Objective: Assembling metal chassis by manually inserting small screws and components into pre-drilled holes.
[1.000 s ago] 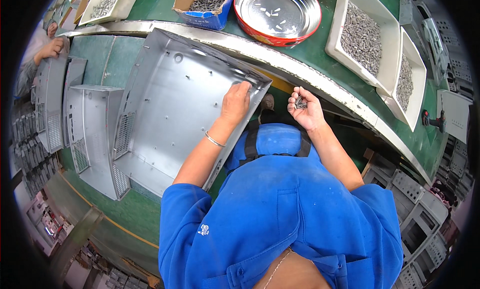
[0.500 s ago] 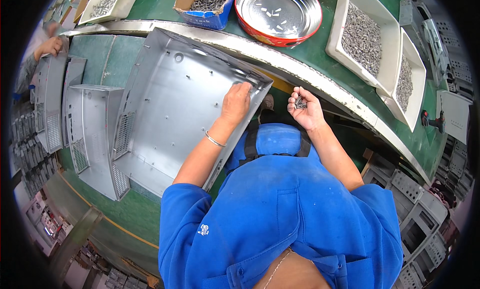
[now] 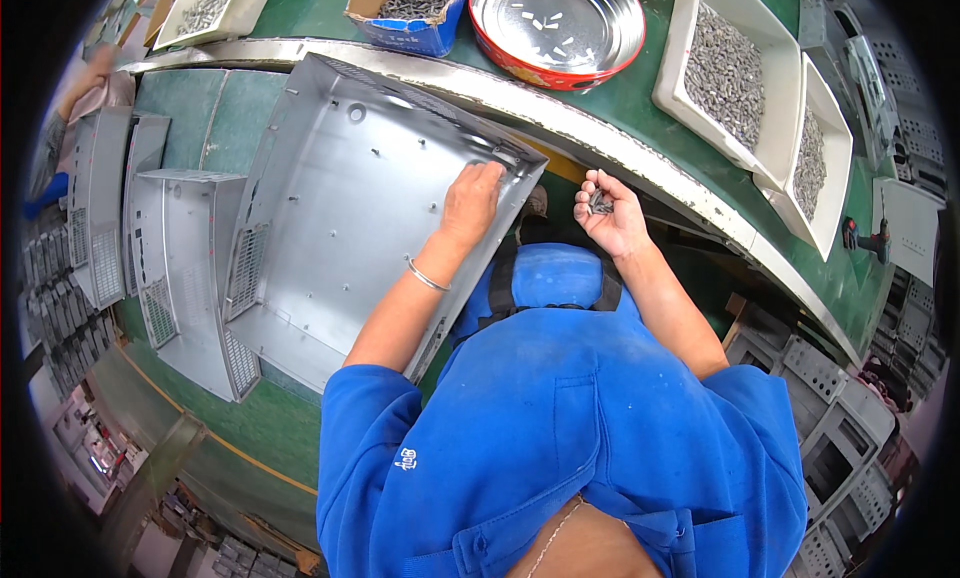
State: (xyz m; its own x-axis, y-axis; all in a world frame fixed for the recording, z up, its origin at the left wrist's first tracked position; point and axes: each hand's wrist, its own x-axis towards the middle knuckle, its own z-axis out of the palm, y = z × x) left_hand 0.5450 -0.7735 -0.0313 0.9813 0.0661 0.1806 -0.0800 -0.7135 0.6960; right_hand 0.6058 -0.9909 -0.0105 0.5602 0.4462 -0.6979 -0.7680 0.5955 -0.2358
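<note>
In the head view, the large silver metal chassis point(image 3: 340, 208) is lying open side up, in front of the person and toward the left. The left hand point(image 3: 470, 206) is reaching inside its right upper corner, the fingers bending closely together; whether they are pinching something, I cannot tell, because the tips are hiding. The right hand point(image 3: 612, 216) is staying just right of the chassis, its fingers curling almost fully around several small grey metal pieces point(image 3: 601, 204).

Beyond the chassis, a blue cardboard box point(image 3: 420, 40) is showing pale printing on its side, and a red round tin point(image 3: 545, 75) is holding short white pieces. To the right beyond the chassis, a white bin point(image 3: 700, 116) is containing many grey pieces. Left of the chassis, a narrower chassis point(image 3: 190, 248) is standing beside it. Nearer than the chassis, the blue shirt point(image 3: 520, 408) is bearing a small white embroidered mark point(image 3: 405, 459).
</note>
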